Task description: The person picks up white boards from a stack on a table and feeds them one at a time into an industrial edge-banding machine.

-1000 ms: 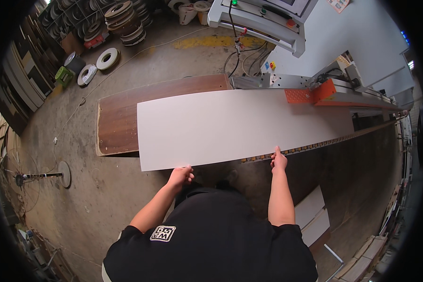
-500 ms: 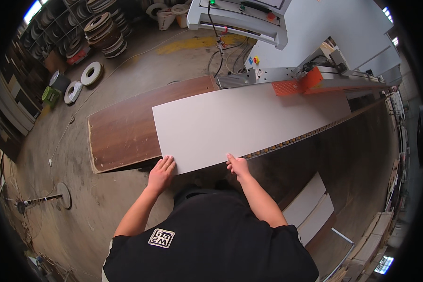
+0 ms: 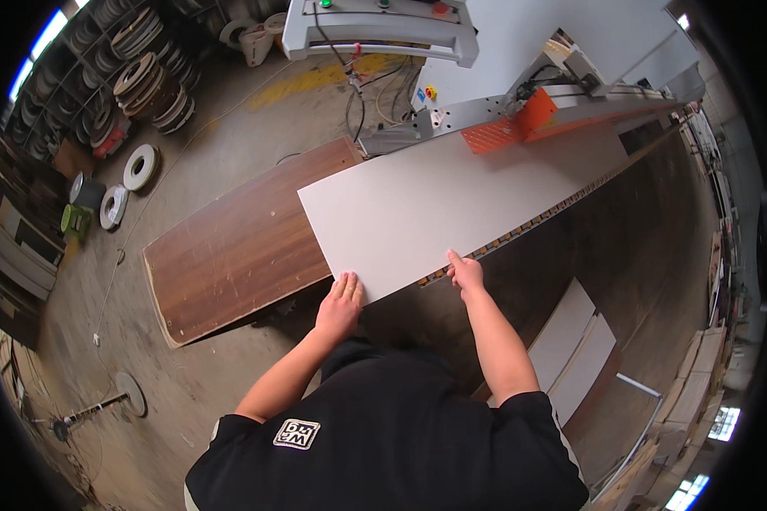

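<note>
A long white board lies flat on the machine's bed and partly over a brown wood-grain panel. At the board's near left corner rests my left hand, its fingers stretched out against the end; its thumb is hidden. My right hand grips the near long edge, thumb on top and fingers curled below. Beside that hand runs a roller track along the board's edge. Farther along, the board passes beneath an orange guard on the machine.
A grey control panel overhangs the far side. Rolls of edge banding stand on the floor at left, near stacked rolls. Two white boards lie low at right beside a metal rail. A round-based stand is at lower left.
The white board has slid right and farther under the machine's guard, exposing more of the brown panel. Both hands have moved along with it. The whole view has also shifted a little.
</note>
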`<state>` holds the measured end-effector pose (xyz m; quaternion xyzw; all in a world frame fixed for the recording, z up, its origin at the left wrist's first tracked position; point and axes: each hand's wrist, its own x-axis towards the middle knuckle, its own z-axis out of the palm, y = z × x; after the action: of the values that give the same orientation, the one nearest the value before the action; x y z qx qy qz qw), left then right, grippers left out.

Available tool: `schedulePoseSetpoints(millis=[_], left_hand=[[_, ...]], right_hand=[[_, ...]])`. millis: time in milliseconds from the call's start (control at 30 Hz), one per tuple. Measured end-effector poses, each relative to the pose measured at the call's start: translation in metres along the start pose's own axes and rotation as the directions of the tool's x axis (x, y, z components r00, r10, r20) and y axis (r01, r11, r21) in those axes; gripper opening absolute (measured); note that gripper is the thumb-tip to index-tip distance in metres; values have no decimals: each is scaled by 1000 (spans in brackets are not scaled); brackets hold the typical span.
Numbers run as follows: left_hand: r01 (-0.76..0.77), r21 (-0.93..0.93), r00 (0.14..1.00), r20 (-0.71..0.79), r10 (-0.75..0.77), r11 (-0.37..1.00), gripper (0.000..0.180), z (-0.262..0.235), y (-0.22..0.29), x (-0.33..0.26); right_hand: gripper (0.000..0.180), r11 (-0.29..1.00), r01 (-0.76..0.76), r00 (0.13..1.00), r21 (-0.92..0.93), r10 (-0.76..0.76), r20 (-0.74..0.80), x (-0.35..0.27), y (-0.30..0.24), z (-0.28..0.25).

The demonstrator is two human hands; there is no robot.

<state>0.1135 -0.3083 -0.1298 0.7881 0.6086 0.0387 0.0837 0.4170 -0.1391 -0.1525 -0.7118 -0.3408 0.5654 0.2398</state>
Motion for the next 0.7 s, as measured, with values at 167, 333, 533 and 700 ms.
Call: schedulePoseSetpoints(millis=[167,333,533,700], left_hand=[[-27,58,1000,12,26,998,66,10,22,36],[-17,5,999,-28,17,1000,66,12,50,74],[-5,19,1000,26,4,1000,61,20,96,126],[-1,70,997,80,-5,998,57,18,125,161]], right_hand=[[47,895,175,984,-411,-147,98,-34,-17,-47],[53,841,184,954,-508,-28,299,-137,35,-130],[60,844,-49,998,-533,19,-62,-197,257,-190],[60,963,-75,859,261,195,-474,-237,400,-210]])
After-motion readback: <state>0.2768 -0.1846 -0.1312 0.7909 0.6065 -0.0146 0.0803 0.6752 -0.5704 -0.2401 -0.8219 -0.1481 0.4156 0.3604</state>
